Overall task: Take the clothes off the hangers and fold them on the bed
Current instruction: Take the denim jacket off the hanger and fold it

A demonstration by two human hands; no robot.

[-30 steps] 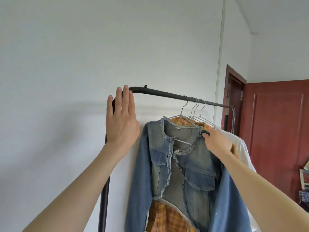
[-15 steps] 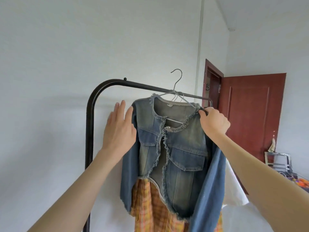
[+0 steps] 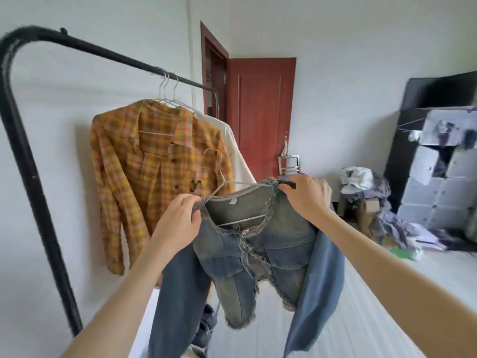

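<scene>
A: Where is the denim jacket (image 3: 247,244) held, and by what?

B: It is held off the rack (image 3: 28,151), in front of the chest and above the bed (image 3: 361,306), on its wire hanger (image 3: 240,187). The left shoulder seam is pinched by the left hand (image 3: 180,220), thumb under and fingers (image 3: 187,200) curled over the frayed collar edge. The right end of the hanger and the shoulder over it are gripped by the right hand (image 3: 307,197), its fingers closed round them.

A: Which relation is the coming move judged to turn on?

B: The hanger's long axis is laid almost level between the two hands, hook pointed up and away toward the plaid shirt (image 3: 154,177). The jacket is hung below that axis, sleeves dangling toward the bed. The left shoulder is the one already taken by cloth alone, so that side is likely to be slipped off first, outward along the wire, while the hanger is steadied by the right hand.

A: And the rest?

B: The plaid shirt and a white garment (image 3: 237,156) are left on the rack, on their hangers, well apart from both hands
</scene>
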